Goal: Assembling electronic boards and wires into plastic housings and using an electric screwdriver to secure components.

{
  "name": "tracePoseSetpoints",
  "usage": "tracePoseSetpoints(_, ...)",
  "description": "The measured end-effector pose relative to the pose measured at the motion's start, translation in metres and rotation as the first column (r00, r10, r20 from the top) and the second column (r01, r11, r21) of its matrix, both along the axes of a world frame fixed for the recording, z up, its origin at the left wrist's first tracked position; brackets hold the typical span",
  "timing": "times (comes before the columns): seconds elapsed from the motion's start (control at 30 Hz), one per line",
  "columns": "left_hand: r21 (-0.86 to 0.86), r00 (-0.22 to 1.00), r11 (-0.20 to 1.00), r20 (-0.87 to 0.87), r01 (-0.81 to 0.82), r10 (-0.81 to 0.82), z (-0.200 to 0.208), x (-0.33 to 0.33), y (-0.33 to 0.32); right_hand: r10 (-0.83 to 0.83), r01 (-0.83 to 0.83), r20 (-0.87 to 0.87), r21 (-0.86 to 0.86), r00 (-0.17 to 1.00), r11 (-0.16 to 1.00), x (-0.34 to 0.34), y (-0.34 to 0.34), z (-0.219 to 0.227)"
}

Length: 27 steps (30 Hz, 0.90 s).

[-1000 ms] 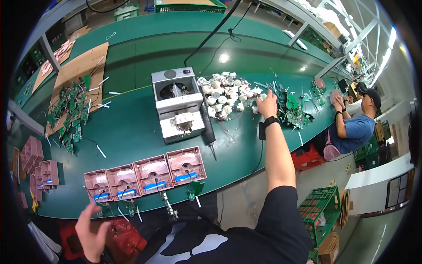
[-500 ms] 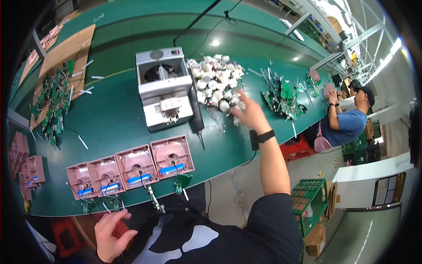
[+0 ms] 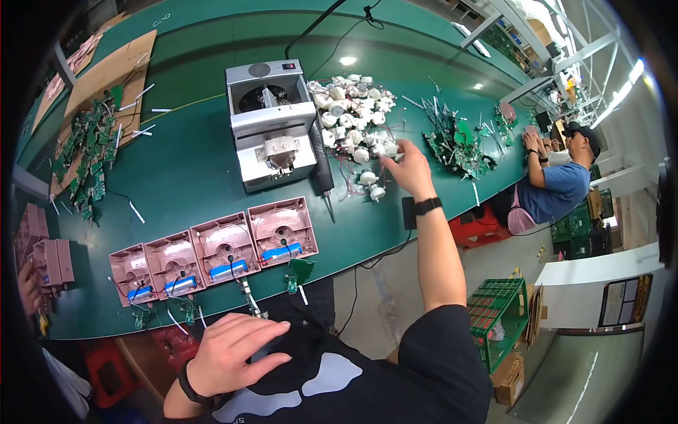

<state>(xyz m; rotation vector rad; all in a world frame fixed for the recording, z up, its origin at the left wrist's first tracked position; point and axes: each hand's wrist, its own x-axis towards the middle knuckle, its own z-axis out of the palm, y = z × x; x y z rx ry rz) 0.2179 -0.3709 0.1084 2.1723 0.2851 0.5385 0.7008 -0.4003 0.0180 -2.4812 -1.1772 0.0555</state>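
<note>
A: How did the two grips stand?
B: The left grip (image 3: 236, 350) hung before the person's body, fingers loosely spread, thumb apart, with nothing seen in it. The right grip (image 3: 411, 169) was half curled, thumb and fingers a little apart; I couldn't tell whether it pinched anything.

A: And the white round parts (image 3: 357, 116)?
B: Heaped beyond the right grip and to its left, the nearest ones at its fingertips. A few loose ones lay just left of it, nearer the body, among thin reddish wires.

A: What else was around, from the left?
B: Far left of the left grip, another person's hand (image 3: 30, 288) was beside stacked pink housings (image 3: 58, 263). Beyond, circuit boards (image 3: 88, 152) lay partly on cardboard (image 3: 123, 74). Just past the left grip, four open pink housings (image 3: 212, 242) with blue cylinders (image 3: 227, 270) lined the worktop (image 3: 371, 230) edge.

A: Anything in the way?
B: A black-handled tool (image 3: 321, 166) stood between the right grip and the grey machine (image 3: 265, 121). Right of that grip spread a second heap of green boards (image 3: 459, 145), then a co-worker in blue (image 3: 558, 191).
</note>
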Motion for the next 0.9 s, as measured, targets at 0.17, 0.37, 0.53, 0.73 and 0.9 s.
tracePoseSetpoints(0.17, 0.021, 0.999, 0.999, -0.011, 0.032, -0.032, -0.001, -0.004, -0.004, 0.179, -0.179, 0.022, -0.014, 0.984, 0.984, 0.032, 0.025, -0.004)
tracePoseSetpoints(0.37, -0.046, 0.99, 0.993, -0.091, -0.109, 0.104, -0.01, -0.026, -0.008, 0.161, -0.119, -0.643, 0.109, 0.748, 0.987, 0.061, 0.035, 0.013)
tracePoseSetpoints(0.53, -0.055, 0.98, 0.985, -0.126, -0.162, 0.154, -0.012, -0.027, -0.006, 0.203, -0.17, -0.496, 0.112, 0.845, 0.979, 0.048, 0.033, 0.009)
tracePoseSetpoints(0.73, -0.081, 0.983, 0.986, -0.125, -0.142, 0.131, -0.015, -0.023, -0.006, 0.242, -0.224, -0.263, 0.095, 0.934, 0.97, -0.008, 0.033, 0.003)
tracePoseSetpoints(0.9, -0.035, 0.992, 0.995, -0.093, -0.093, 0.09, -0.016, -0.017, -0.01, 0.28, -0.29, 0.109, 0.086, 0.954, 0.953, 0.008, 0.03, -0.025)
